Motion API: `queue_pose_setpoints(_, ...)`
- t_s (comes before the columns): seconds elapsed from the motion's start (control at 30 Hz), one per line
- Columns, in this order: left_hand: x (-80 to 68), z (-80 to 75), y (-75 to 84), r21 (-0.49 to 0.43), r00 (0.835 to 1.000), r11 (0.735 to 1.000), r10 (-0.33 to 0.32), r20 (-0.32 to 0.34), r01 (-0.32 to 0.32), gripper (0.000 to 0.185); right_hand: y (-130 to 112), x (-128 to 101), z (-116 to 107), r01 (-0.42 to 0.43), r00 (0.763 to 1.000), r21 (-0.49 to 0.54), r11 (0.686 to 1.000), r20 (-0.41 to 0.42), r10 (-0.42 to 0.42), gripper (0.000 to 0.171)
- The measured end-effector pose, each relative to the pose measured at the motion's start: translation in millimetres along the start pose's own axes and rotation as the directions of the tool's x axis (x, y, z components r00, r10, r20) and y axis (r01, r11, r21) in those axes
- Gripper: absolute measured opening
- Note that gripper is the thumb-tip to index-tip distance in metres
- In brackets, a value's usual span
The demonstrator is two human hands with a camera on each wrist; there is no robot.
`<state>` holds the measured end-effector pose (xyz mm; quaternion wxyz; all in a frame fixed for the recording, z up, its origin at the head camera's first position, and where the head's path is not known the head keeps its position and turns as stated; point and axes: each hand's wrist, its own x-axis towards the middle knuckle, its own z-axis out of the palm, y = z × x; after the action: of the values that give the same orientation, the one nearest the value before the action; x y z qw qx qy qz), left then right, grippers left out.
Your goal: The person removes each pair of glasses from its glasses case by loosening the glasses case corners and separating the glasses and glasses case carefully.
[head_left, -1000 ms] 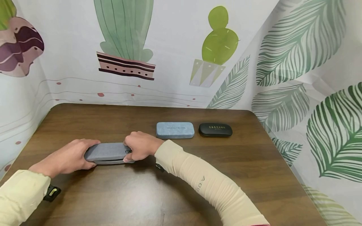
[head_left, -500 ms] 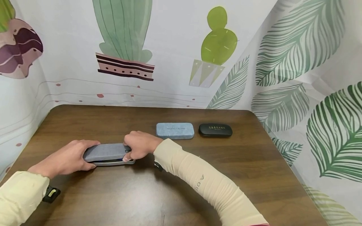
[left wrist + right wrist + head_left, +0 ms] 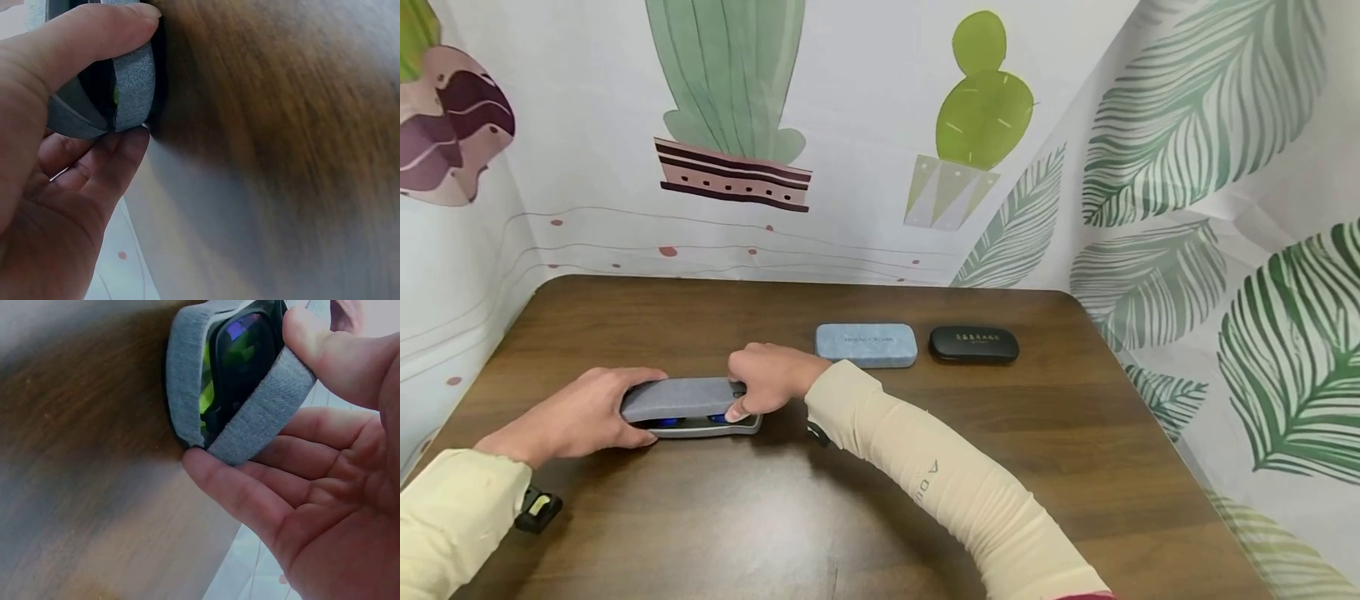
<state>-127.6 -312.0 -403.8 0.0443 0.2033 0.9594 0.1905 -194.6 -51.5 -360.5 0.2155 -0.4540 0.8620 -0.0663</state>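
Observation:
A grey fabric eyeglass case (image 3: 681, 398) sits on the table at the left, its lid partly raised along the front. My left hand (image 3: 587, 415) grips the left end, with the thumb on the lower shell (image 3: 136, 84) and fingers behind. At the right end, my right hand (image 3: 772, 379) holds the lid (image 3: 265, 412), thumb at its front edge and fingers round the back. Inside the gap lie dark-framed eyeglasses (image 3: 247, 353) whose lenses reflect blue and purple. Something yellow-green (image 3: 207, 390) shows beneath them.
A light blue eyeglass case (image 3: 866, 346) lies behind my right wrist. To its right is a black eyeglass case (image 3: 973, 344) with gold lettering. Both rest on the brown wooden table (image 3: 880, 492). A printed cloth (image 3: 850, 125) hangs behind the table's far edge.
The lid of the grey eyeglass case has risen from a narrow slit to a wider gap, and the blue-tinted lenses have come into view. Both hands stay at the case's ends.

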Motion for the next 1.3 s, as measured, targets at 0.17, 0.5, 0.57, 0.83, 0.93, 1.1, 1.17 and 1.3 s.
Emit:
queue_pose_setpoints(0.17, -0.1, -0.4, -2.5, -0.02, 1.0, 0.999, -0.025, 0.01, 0.025, 0.08, -1.4, 1.3, -3.8, -0.029, 0.999, 0.026, 0.999, 0.034, 0.029, 0.052)
queue_pose_setpoints(0.5, -2.3, 1.8, -6.9, -0.045, 0.999, 0.998, -0.049, 0.017, 0.05, 0.088, -0.9, 5.1, -7.4, -0.051, 0.994, 0.057, 0.997, 0.1, 0.045, 0.055)
queue_pose_setpoints(0.57, -1.8, 1.8, -7.2, -0.049, 0.999, 0.998, -0.046, 0.011, 0.046, 0.088, -0.1, 6.0, -8.6, -0.057, 0.992, 0.062, 0.996, 0.113, 0.05, 0.055)
queue_pose_setpoints(0.83, 1.9, 0.3, -7.5, -0.034, 1.0, 0.999, -0.031, -0.007, 0.031, 0.087, 3.7, 7.3, -14.7, -0.066, 0.988, 0.075, 0.995, 0.147, 0.055, 0.053)
queue_pose_setpoints(0.93, 2.4, 0.0, -7.6, -0.037, 0.999, 0.999, -0.034, -0.003, 0.034, 0.088, 5.1, 7.1, -15.4, -0.064, 0.987, 0.082, 0.995, 0.15, 0.052, 0.052)
queue_pose_setpoints(1.1, 2.5, 0.3, -8.3, -0.034, 0.999, 0.998, -0.047, 0.007, 0.047, 0.09, 8.3, 6.3, -15.3, -0.084, 0.984, 0.124, 0.989, 0.166, 0.063, 0.05)
queue_pose_setpoints(1.17, 2.3, 0.5, -8.7, -0.03, 0.999, 0.998, -0.048, 0.007, 0.049, 0.091, 10.2, 6.0, -14.8, -0.088, 0.983, 0.147, 0.985, 0.173, 0.062, 0.048)
queue_pose_setpoints(1.3, 1.5, 1.1, -9.5, -0.037, 0.998, 0.998, -0.057, 0.007, 0.057, 0.091, 16.2, 5.1, -12.4, -0.083, 0.984, 0.218, 0.972, 0.171, 0.045, 0.04)
